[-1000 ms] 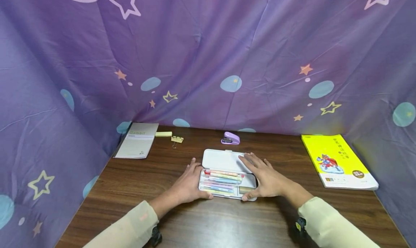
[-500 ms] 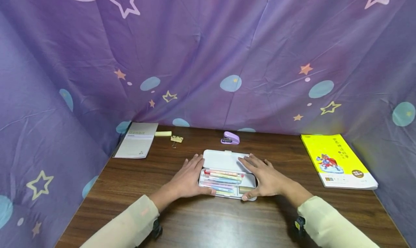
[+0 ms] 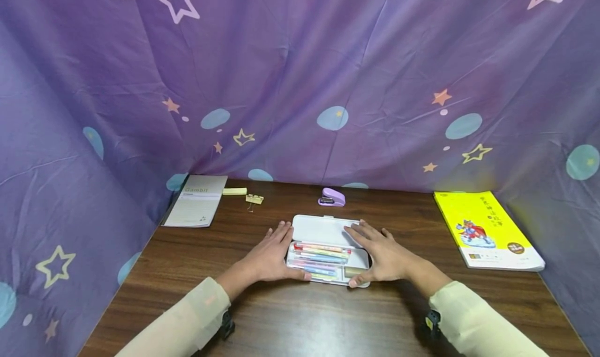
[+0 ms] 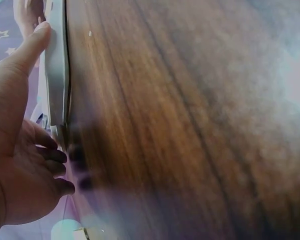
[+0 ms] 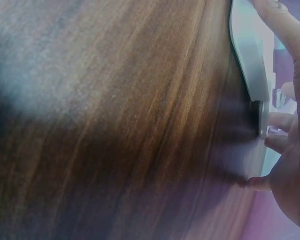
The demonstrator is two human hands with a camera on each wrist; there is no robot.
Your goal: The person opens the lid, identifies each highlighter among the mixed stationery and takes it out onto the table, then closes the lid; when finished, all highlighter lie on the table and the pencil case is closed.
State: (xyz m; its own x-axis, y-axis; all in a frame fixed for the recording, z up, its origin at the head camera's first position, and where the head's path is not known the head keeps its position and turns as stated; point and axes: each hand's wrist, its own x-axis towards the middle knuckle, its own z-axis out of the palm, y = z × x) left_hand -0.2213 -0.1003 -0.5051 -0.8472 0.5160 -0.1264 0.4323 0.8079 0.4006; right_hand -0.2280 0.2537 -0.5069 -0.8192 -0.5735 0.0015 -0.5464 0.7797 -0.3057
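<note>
A white pencil case [image 3: 326,230] lies on the table with its lid laid back. Several slim pens [image 3: 323,253] in light colours and one with red ends fill its tray, and a small tan block [image 3: 354,272] sits at the tray's right. Along the case's left end rests my left hand [image 3: 269,255], thumb at the front edge and extended fingers reaching toward the lid. My right hand [image 3: 386,253] spans the right end, with its thumb at the front corner and spread fingers over the lid. Both wrist views show the thumb by the case's side wall [image 4: 56,75].
A purple stapler [image 3: 332,197] stands behind the case. To the back left are a Gambit notebook [image 3: 197,201], a pale yellow bar [image 3: 234,191] and a yellow binder clip [image 3: 254,199]. A yellow book [image 3: 487,229] lies at the right. Purple cloth [image 3: 300,86] surrounds the brown table [image 3: 300,320].
My left hand has slid slightly forward along the case's end, its fingers now beside the lid. My right hand and the case look nearly unmoved.
</note>
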